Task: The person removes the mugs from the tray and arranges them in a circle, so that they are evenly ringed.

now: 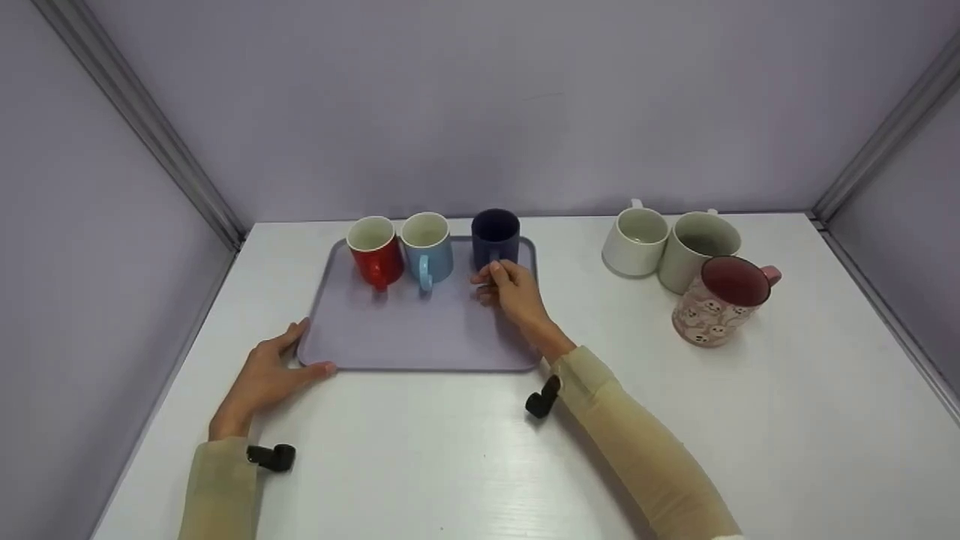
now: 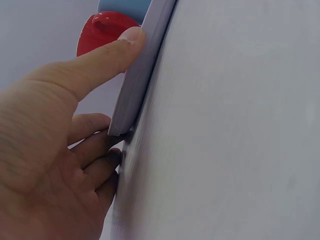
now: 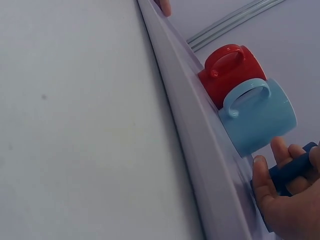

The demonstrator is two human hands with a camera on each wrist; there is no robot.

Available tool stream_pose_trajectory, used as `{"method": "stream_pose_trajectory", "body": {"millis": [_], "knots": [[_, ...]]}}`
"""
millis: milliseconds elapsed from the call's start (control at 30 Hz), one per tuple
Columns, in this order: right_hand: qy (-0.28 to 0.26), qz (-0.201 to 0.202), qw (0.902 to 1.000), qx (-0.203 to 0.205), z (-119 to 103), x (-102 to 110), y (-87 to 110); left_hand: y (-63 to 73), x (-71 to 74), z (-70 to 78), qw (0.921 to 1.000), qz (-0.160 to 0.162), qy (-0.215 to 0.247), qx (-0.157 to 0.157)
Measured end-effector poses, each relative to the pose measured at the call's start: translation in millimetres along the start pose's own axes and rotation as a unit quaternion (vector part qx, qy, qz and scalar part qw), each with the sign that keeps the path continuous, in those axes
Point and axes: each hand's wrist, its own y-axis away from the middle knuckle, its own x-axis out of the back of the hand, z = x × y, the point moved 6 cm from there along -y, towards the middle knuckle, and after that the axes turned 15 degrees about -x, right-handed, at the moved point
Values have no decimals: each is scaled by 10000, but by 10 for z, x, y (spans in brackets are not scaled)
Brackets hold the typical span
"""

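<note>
A dark blue mug [image 1: 496, 234] stands upright at the back right of the pale purple tray [image 1: 405, 337]. My right hand [image 1: 517, 296] grips it by the handle, which the fingers partly cover; in the right wrist view they curl around the blue handle [image 3: 290, 170]. My left hand [image 1: 266, 375] holds the tray's front left corner. Its thumb [image 2: 107, 60] lies against the front edge, and the other fingers reach the left side. Left of the dark blue mug, a light blue mug [image 1: 431, 255] and a red mug [image 1: 381, 259] stand side by side, handles toward me.
Right of the tray, a small white mug [image 1: 634, 247], a larger white mug [image 1: 679, 262] and a pink patterned mug [image 1: 709, 315] cluster on the white table [image 1: 420, 450]. Pale walls [image 1: 487, 112] enclose the table at the back and sides.
</note>
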Motion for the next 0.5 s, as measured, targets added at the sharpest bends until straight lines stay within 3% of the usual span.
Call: {"method": "stream_pose_trajectory", "body": {"millis": [267,500], "knots": [[15,-63,10000,-16,-56,122,79,-16,-10,25,10000,-61,7,22],[112,-394,9986,324,-133,250,226,-3,2,23,10000,-72,2,-12]]}}
